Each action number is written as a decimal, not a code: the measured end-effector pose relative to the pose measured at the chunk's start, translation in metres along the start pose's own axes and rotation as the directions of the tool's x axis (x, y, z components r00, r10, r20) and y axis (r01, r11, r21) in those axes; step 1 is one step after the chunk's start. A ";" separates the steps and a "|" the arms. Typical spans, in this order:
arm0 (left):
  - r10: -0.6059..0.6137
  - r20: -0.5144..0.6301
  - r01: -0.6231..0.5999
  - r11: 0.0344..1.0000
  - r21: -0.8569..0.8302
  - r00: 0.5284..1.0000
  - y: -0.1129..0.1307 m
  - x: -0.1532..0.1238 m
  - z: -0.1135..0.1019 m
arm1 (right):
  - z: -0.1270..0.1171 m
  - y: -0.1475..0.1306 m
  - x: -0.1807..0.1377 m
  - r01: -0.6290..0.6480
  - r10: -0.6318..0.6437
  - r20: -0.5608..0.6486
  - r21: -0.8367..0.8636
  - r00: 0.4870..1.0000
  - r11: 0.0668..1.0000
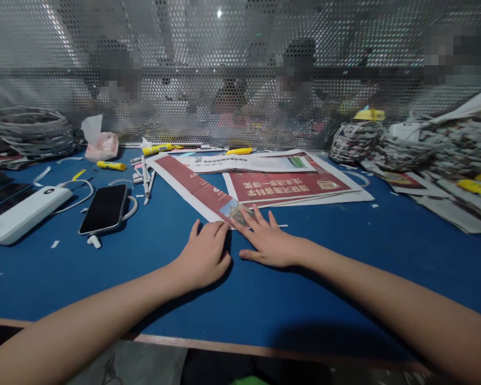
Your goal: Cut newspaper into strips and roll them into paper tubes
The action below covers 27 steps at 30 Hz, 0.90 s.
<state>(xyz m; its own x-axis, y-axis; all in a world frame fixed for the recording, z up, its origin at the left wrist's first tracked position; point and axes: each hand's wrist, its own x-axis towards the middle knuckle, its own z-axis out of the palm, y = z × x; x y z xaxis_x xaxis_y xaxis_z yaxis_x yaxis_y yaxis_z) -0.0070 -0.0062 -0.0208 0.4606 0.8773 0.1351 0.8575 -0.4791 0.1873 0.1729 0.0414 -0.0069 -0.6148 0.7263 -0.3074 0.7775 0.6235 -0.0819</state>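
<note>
A red and white newspaper strip [196,187] lies slantwise on the blue table, its near end between my hands. At that near corner my left hand [206,254] has its fingers bent and closed on the paper's edge; the fingertips are partly hidden. My right hand [270,240] is open, with spread fingers lying flat on the strip's printed picture and the table beside it. Just beyond, a stack of red newspaper sheets [288,187] rests under a folded white newspaper piece [252,163].
To the left are a phone [104,208], a white power bank [28,214], an earbud [94,241] and a glue stick [111,166]. Woven paper baskets [32,133] stand far left, others [355,141] at right. A perforated metal screen [232,69] closes the back.
</note>
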 end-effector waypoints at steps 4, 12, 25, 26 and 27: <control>-0.050 -0.028 0.051 0.998 0.041 0.998 -0.001 0.001 0.000 | 0.000 0.003 0.003 0.013 -0.013 -0.005 0.015 1.000 1.000; -0.013 -0.021 0.016 0.991 0.133 1.000 0.000 -0.001 0.005 | -0.002 0.006 0.007 0.013 -0.013 0.003 0.023 1.000 1.000; 0.172 0.051 -0.172 0.985 0.002 0.984 0.010 0.002 0.009 | 0.000 0.011 0.013 0.027 -0.026 -0.019 0.031 0.999 0.999; 0.168 0.055 -0.168 0.986 0.001 0.984 0.010 0.002 0.009 | 0.000 0.012 0.013 0.031 -0.030 -0.021 0.042 0.999 0.999; 0.166 0.059 -0.166 0.986 0.001 0.984 0.010 0.002 0.009 | 0.001 0.012 0.012 0.037 -0.036 -0.026 0.059 0.999 0.998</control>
<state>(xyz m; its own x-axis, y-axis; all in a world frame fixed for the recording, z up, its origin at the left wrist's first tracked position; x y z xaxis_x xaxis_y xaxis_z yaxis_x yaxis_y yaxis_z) 0.0047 -0.0086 -0.0275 0.6090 0.7859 0.1066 0.7693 -0.6181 0.1615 0.1754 0.0576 -0.0121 -0.6455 0.7109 -0.2792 0.7605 0.6319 -0.1495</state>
